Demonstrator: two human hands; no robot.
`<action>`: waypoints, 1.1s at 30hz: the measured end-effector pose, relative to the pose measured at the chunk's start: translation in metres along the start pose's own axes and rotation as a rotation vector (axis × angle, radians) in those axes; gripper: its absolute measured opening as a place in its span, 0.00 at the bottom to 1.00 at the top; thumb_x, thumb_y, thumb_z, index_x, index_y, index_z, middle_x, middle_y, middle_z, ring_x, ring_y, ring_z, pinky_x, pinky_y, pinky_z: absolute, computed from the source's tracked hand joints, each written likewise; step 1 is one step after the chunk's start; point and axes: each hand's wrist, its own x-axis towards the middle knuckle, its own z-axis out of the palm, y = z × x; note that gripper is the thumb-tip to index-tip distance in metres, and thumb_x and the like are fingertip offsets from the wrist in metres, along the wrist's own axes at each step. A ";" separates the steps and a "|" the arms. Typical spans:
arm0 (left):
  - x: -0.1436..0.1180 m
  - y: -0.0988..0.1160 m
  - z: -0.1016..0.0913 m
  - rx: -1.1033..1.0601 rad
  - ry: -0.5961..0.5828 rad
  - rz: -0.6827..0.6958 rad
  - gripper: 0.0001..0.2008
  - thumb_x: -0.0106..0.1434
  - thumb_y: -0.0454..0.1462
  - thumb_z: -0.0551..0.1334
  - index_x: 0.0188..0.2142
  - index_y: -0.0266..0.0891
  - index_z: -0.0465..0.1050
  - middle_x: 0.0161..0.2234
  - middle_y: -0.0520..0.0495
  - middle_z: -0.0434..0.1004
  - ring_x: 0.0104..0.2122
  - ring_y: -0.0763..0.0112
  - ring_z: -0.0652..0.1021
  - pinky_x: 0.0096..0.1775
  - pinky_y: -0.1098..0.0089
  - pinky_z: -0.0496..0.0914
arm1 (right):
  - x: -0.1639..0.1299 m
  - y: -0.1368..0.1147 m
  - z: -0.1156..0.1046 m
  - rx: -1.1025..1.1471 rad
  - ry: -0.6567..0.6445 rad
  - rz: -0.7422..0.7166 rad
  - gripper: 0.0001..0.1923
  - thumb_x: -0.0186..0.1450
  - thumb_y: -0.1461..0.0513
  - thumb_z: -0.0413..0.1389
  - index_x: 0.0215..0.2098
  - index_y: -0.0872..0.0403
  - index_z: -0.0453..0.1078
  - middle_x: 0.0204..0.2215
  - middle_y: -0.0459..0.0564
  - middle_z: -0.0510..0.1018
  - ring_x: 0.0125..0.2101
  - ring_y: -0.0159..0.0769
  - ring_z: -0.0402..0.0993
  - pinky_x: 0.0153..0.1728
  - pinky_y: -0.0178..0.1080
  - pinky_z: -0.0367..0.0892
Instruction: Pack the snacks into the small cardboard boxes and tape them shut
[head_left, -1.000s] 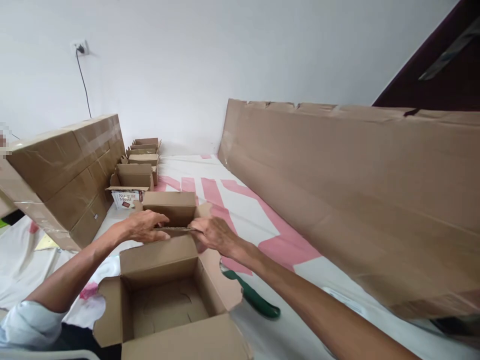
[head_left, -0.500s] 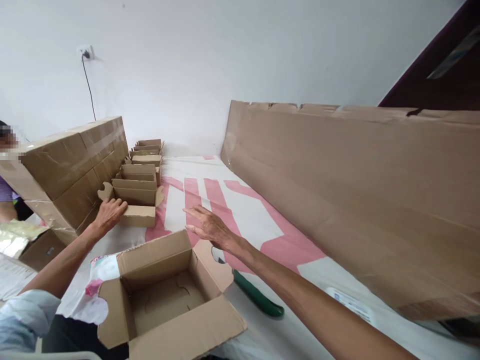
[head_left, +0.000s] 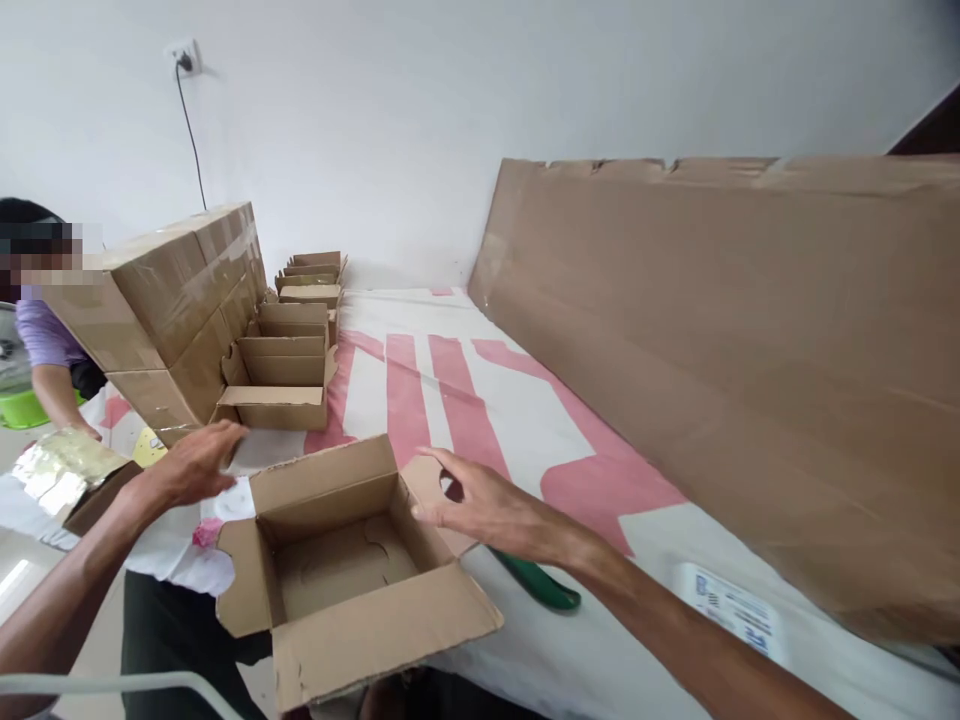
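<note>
An open cardboard box (head_left: 341,560) sits at the near edge of a table covered by a white and pink cloth (head_left: 450,400), its four flaps folded outward and nothing inside but its interlocked bottom panels. The right hand (head_left: 487,505) hovers at the box's right flap with fingers loosely spread, thumb near the flap's notch; whether it actually touches the cardboard is hard to tell. The left hand (head_left: 196,462) is open with fingers extended, held just above the cloth to the left of the box and gripping nothing. Beyond it a row of small open boxes (head_left: 289,360) runs toward the wall, the nearer ones looking empty, beside a stack of large taped cartons (head_left: 176,300). A green object (head_left: 540,585) lies under the right forearm, and a long cardboard sheet (head_left: 720,370) leans along the right.
</note>
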 end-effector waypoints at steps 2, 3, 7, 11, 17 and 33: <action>-0.023 0.001 0.019 0.003 -0.179 -0.008 0.42 0.55 0.34 0.70 0.69 0.46 0.67 0.65 0.39 0.75 0.65 0.49 0.76 0.64 0.55 0.72 | -0.010 -0.008 0.006 0.002 0.017 0.021 0.12 0.61 0.55 0.63 0.39 0.50 0.69 0.30 0.43 0.73 0.31 0.36 0.68 0.34 0.39 0.67; -0.031 0.003 0.030 0.027 -0.232 -0.019 0.44 0.56 0.34 0.70 0.72 0.46 0.63 0.68 0.37 0.73 0.67 0.47 0.74 0.64 0.53 0.71 | -0.014 -0.011 0.008 0.027 0.031 0.022 0.10 0.61 0.56 0.61 0.33 0.49 0.64 0.27 0.40 0.68 0.29 0.34 0.63 0.31 0.37 0.64; -0.034 0.015 0.066 0.145 -0.222 -0.056 0.44 0.62 0.37 0.67 0.76 0.44 0.54 0.69 0.30 0.68 0.68 0.39 0.71 0.63 0.41 0.68 | -0.034 -0.009 0.007 0.136 0.052 0.010 0.16 0.60 0.56 0.59 0.28 0.48 0.54 0.25 0.38 0.60 0.27 0.32 0.55 0.28 0.36 0.58; 0.003 0.018 0.068 0.170 -0.217 -0.055 0.41 0.60 0.37 0.69 0.72 0.47 0.59 0.63 0.34 0.73 0.62 0.43 0.75 0.59 0.44 0.70 | -0.056 0.000 0.008 0.161 0.067 0.015 0.16 0.60 0.54 0.60 0.27 0.48 0.56 0.24 0.38 0.59 0.26 0.31 0.53 0.27 0.35 0.56; 0.077 0.010 0.063 0.169 -0.116 -0.069 0.37 0.63 0.36 0.69 0.69 0.50 0.62 0.64 0.37 0.71 0.62 0.45 0.75 0.59 0.48 0.70 | -0.066 -0.002 0.017 0.184 0.134 0.009 0.14 0.61 0.52 0.61 0.28 0.49 0.62 0.26 0.41 0.66 0.28 0.33 0.61 0.30 0.36 0.63; 0.102 -0.003 0.072 0.200 0.002 -0.086 0.37 0.66 0.34 0.69 0.72 0.54 0.63 0.67 0.37 0.67 0.65 0.45 0.69 0.58 0.49 0.70 | -0.062 0.005 0.024 0.385 0.196 0.235 0.30 0.49 0.38 0.69 0.23 0.50 0.61 0.21 0.41 0.66 0.23 0.31 0.63 0.22 0.35 0.65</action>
